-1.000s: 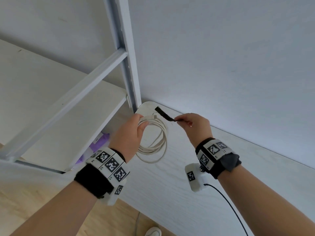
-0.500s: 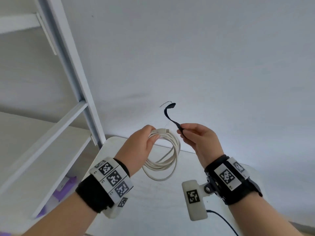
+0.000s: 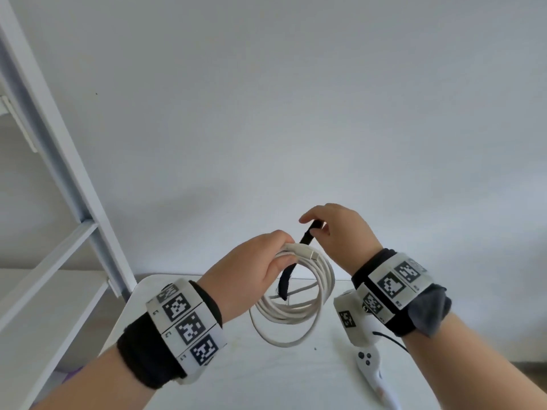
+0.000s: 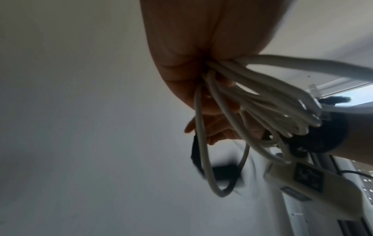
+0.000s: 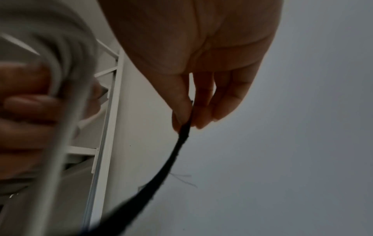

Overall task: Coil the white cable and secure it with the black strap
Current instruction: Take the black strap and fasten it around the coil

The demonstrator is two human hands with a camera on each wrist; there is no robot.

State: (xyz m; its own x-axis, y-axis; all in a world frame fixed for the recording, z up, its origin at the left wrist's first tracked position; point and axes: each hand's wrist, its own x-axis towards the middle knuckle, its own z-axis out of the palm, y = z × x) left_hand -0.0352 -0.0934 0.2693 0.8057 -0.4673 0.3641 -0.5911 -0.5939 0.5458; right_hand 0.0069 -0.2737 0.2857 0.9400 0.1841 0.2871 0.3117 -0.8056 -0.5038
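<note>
The white cable (image 3: 296, 309) hangs in several loops above the table, and my left hand (image 3: 257, 270) grips the top of the coil with a plug end sticking out toward the right. In the left wrist view the cable (image 4: 262, 102) fans out from my closed fingers. My right hand (image 3: 334, 229) pinches one end of the black strap (image 3: 306, 236) between thumb and fingertips. The strap runs down behind the bundle and its free end (image 3: 283, 287) hangs inside the loop. The right wrist view shows the black strap (image 5: 177, 151) trailing from that pinch.
A white table (image 3: 236, 374) lies below the hands, against a plain wall. A white shelving frame (image 3: 68, 184) with shelves stands at the left. A white controller (image 3: 370, 368) with a thin black lead lies on the table at the right.
The view tilted up toward the wall. My right hand lifted and carried the strap over the top of the coil; its free end, earlier sticking up, now hangs inside the loop.
</note>
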